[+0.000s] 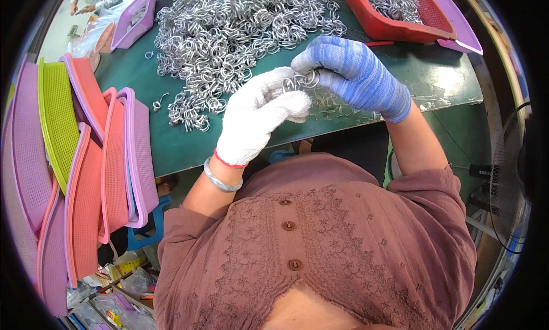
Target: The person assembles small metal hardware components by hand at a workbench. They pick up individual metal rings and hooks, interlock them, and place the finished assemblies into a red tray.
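At the centre of the frame, the white-gloved left hand (251, 117) has its thumb and fingers drawn together around a few small, silvery, round metal rings (291, 83); just to its right, the blue-and-white striped, gloved right hand (360, 72) is pinched on the same group with thumb and fingertips. The rings look stiff and light, unlikely to bend or break under finger pressure, though their smooth, shiny surface could slip against knitted fabric. The surest hold is probably a pinch across one ring's rim, the other hand steadying its neighbour (whether they are linked is too small to tell). Beyond, on the smooth green tabletop (183, 150), a large heap of loose silvery metal rings (229, 27) fills the upper middle; single ones should lift most easily from its edge. At the upper right, a deep red plastic basket (412, 32) holds more, likely heavy together and best gripped by opposite rims.
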Demonstrator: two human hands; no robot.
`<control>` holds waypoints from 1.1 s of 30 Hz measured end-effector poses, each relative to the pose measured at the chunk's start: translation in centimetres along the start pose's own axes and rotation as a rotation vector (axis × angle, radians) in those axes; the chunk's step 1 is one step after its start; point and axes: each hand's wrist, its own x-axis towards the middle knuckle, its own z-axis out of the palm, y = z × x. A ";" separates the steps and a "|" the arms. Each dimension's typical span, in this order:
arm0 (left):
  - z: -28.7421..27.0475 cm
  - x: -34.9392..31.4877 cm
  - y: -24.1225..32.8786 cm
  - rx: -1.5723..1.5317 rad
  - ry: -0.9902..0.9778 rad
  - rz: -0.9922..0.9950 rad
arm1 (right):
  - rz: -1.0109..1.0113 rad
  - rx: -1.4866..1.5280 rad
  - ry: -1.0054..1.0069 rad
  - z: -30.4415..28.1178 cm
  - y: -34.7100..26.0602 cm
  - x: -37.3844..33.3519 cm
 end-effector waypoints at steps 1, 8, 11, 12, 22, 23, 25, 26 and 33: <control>0.1 0.0 0.2 0.046 -0.021 0.012 | -0.014 -0.012 0.002 0.0 0.0 -0.1; -0.3 0.0 -1.1 0.278 0.115 0.120 | -0.124 -0.113 0.014 0.1 -0.2 -0.4; -0.7 0.1 -0.6 0.479 0.072 0.227 | -0.067 -0.050 0.043 0.5 -0.6 -0.6; -1.0 0.1 -1.1 0.532 0.079 0.307 | -0.052 -0.032 0.055 0.7 -0.7 -0.8; -1.7 -0.2 -3.3 0.698 0.138 0.507 | -0.038 -0.061 0.078 1.6 0.3 -2.1; -1.8 -0.2 -3.3 0.705 0.141 0.492 | -0.041 -0.057 0.083 1.6 0.4 -2.2; -1.6 -0.1 -3.0 0.710 0.143 0.449 | 0.005 0.002 0.098 1.7 0.4 -2.5; -1.5 -0.1 -2.9 0.712 0.144 0.428 | 0.028 0.032 0.106 1.7 0.4 -2.6; -1.5 -0.1 -3.2 0.678 0.194 0.480 | 0.146 0.187 0.030 1.0 -0.4 -3.1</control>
